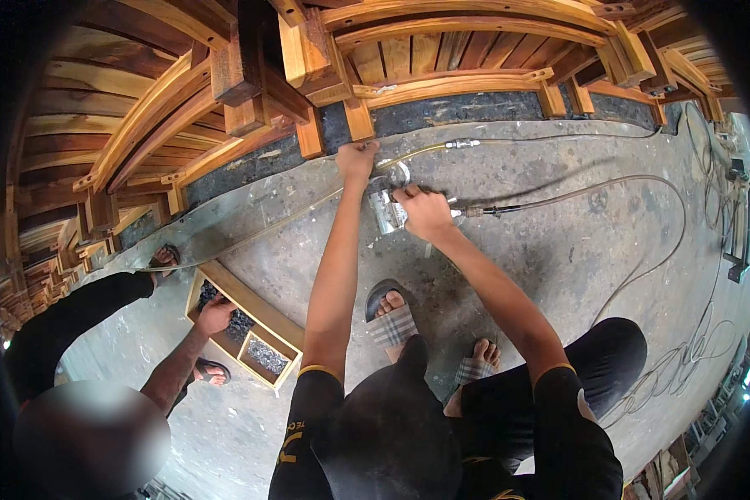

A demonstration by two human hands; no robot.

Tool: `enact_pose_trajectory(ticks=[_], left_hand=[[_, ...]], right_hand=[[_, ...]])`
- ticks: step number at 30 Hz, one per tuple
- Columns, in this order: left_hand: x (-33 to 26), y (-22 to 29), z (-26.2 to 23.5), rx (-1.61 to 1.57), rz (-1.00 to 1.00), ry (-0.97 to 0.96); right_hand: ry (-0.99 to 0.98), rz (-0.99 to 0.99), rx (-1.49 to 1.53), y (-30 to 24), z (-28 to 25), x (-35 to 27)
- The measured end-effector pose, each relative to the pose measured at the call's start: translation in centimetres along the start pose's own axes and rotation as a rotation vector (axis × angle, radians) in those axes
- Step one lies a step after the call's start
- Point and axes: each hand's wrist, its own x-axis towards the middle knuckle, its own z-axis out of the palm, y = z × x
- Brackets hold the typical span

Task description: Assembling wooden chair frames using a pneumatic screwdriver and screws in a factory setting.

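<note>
My right hand point(425, 214) is closed around a silver air tool point(387, 212), held above the floor with a hose joined to its right side. The tool's exact kind is hard to make out. My left hand point(357, 161) is closed at the foot of a wooden furniture leg point(359, 119), up and to the left of the tool. Whatever its fingers pinch there is hidden. The leg belongs to a slatted wooden piece point(475, 83) lying tipped, with its legs toward me.
Left of my arms, another person's hand point(216, 314) reaches into a wooden box point(262, 302) of small dark pieces and shiny metal bits. An air hose point(592, 181) loops right across the concrete floor point(542, 242). Coiled hoses point(675, 367) lie farther right. More slatted wooden furniture point(117, 125) stands left.
</note>
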Motion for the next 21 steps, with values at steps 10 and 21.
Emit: enact_pose_trajectory(ticks=[10,21], left_hand=[[-0.3,0.5,-0.6,-0.003,-0.015,-0.006],[-0.6,1.4,-0.5,0.028,-0.007,-0.003]], right_hand=[[0.003,0.045,0.056,-0.5,0.7,0.0],[0.033,0.029,0.043,-0.2,1.0,-0.1]])
